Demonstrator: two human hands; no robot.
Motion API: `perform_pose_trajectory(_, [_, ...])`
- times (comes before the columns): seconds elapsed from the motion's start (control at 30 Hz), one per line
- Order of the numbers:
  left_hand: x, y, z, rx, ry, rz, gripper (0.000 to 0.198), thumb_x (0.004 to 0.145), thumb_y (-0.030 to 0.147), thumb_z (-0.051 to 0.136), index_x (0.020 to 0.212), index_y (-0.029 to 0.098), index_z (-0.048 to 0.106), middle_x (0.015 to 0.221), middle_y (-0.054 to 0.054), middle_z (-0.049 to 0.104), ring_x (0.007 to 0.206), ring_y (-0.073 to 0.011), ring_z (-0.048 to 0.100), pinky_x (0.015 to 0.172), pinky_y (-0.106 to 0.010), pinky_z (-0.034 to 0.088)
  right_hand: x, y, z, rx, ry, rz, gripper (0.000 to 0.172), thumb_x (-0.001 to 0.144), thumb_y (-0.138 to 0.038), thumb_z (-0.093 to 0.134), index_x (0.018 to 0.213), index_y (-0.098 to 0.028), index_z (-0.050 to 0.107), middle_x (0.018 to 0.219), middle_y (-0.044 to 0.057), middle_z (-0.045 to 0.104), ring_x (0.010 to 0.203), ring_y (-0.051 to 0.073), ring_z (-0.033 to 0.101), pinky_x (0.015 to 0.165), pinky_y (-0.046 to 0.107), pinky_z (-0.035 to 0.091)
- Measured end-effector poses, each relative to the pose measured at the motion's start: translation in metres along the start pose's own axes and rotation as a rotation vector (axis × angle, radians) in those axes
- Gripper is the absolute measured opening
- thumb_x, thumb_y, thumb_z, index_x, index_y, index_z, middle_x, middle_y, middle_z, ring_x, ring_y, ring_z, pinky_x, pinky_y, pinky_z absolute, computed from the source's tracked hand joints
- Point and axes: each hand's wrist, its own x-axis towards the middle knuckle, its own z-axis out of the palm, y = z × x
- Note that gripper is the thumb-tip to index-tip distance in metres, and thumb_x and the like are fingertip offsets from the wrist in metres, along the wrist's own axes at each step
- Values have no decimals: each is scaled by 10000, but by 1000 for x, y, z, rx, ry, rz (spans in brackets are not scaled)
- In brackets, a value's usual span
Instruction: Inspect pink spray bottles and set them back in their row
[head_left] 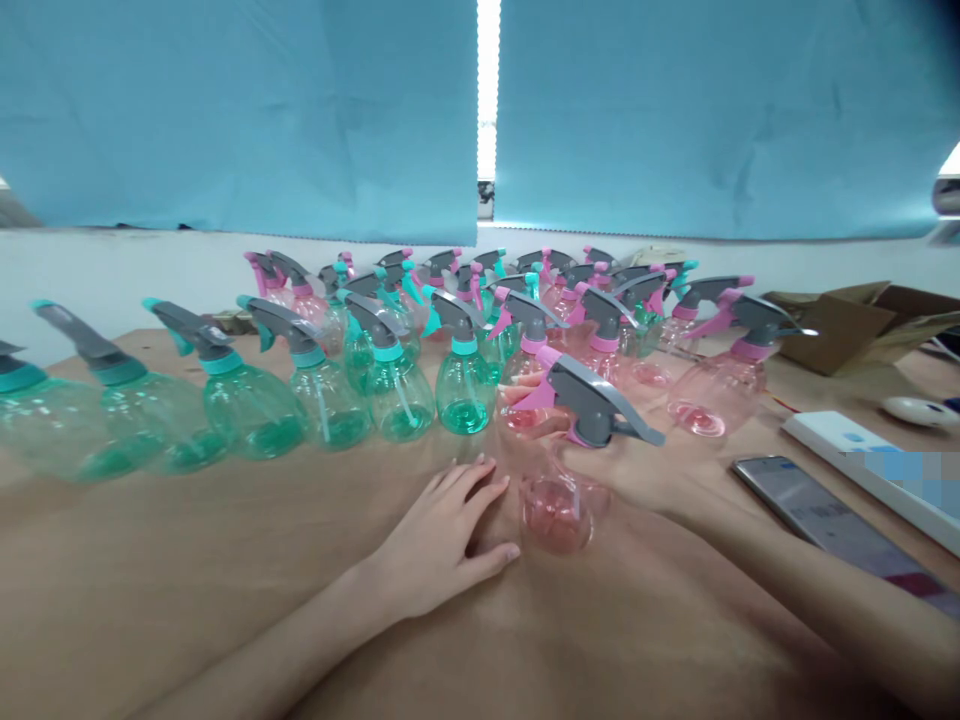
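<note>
A pink spray bottle [559, 512] with a grey and pink trigger head stands in front of me, pink tint at its base. My right hand [619, 465] reaches behind its neck from the right. The fingers curl around the far side, partly hidden by the trigger head. My left hand [450, 535] rests on the table just left of this bottle, fingers apart, holding nothing. A green spray bottle [465, 390] stands beyond my left fingertips, heading a row of green ones on the left. Another pink spray bottle [720, 385] stands to the right.
Several more pink and green spray bottles crowd the back of the wooden table [187, 560]. At the right lie a phone [832, 520], a white power strip [877, 470], a white mouse [919, 411] and an open cardboard box [847, 325]. Blue curtains [240, 110] hang behind.
</note>
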Motion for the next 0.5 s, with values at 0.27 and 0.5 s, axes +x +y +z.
perform_pose_trajectory(0.27, [0, 0, 0, 0, 6, 5, 611, 902, 537, 512, 1390, 183, 410, 1474, -122, 361, 1345, -296, 322, 1081, -477, 278, 1, 4, 1, 56, 0, 89, 150, 634, -237, 488, 715, -262, 612, 776, 9, 716, 779, 209, 692, 690, 321, 557])
perform_pose_trajectory(0.5, [0, -1, 0, -9, 6, 6, 622, 907, 548, 496, 1397, 176, 405, 1480, -121, 351, 1352, -294, 310, 1090, -481, 262, -1, 2, 1, -16, 34, 63, 139, 664, -222, 501, 703, -259, 629, 731, 2, 714, 740, 206, 681, 659, 330, 543])
